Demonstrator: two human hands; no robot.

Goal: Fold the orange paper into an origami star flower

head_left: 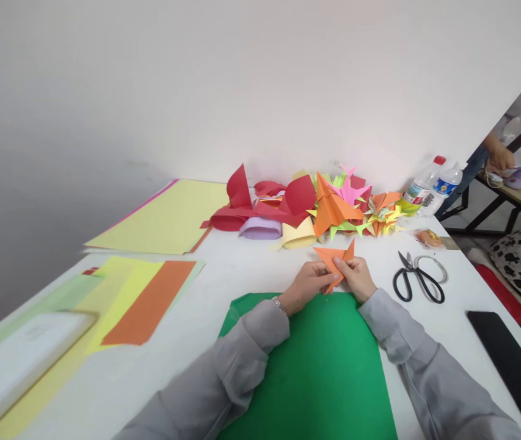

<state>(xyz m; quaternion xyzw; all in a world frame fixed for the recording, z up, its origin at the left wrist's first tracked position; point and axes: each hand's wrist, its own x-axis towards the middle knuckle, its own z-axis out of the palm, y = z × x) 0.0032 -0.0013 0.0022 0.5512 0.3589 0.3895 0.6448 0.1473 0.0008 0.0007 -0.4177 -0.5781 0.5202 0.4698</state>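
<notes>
An orange folded paper piece with pointed tips is held between both hands, just beyond the top edge of a green sheet. My left hand is closed on its lower left side, thumb pointing right. My right hand pinches its right side, the thumb lying on top of the paper. Some of the fingers are hidden behind the paper. Black-handled scissors lie to the right of my right hand, blades partly apart.
Folded paper pieces, including a large orange one and red ones, are heaped by the wall. Two plastic bottles stand right of them. Coloured sheets and a white box lie left, a black phone right. Another person's hand shows far right.
</notes>
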